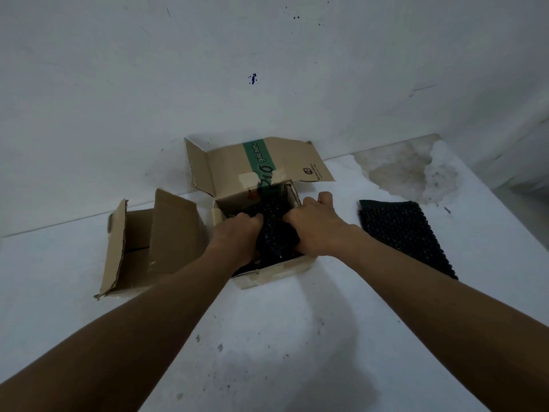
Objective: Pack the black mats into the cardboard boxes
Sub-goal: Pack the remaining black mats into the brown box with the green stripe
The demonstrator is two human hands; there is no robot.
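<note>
- I am stuffing a black mat (274, 230) into the box (276, 272), left grip (237, 233) and right grip (315, 227) clutching it.
- Next, likely: releasing it, fetching the spare mat (407, 236).

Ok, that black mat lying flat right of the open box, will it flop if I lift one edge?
Probably floppy: the similar folded mat in the box buckles between the left hand and right hand. The loose mat has a knobbly face that likely grips well. Flat and thin, it shouldn't roll.

On the cardboard box (225, 166) flap, a green band (257, 158) reads "gula batu" — smaller print there unreadable
</note>
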